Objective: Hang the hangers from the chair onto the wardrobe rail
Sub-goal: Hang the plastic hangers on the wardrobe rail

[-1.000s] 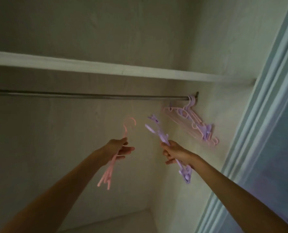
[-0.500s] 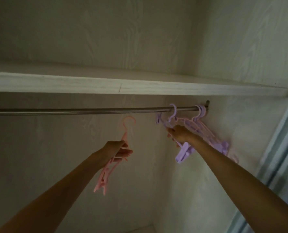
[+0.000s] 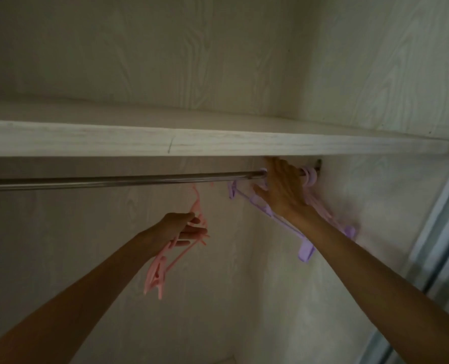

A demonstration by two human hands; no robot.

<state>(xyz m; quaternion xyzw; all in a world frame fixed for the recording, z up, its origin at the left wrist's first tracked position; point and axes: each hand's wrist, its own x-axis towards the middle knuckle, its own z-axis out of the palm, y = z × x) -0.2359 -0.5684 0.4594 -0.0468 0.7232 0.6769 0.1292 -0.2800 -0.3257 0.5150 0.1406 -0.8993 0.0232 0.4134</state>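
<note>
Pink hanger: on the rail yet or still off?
Off. The pink hanger hangs below the rail, gripped by the left hand, its hook short of the bar.

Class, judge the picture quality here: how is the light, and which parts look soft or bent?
Head view: dim, flat light with no glare; the rail carries only a faint sheen. The pink hanger in the left hand looks soft, its hook smeared. The right hand hides the purple hanger's hook. The wide lens tilts the shelf edge.
</note>
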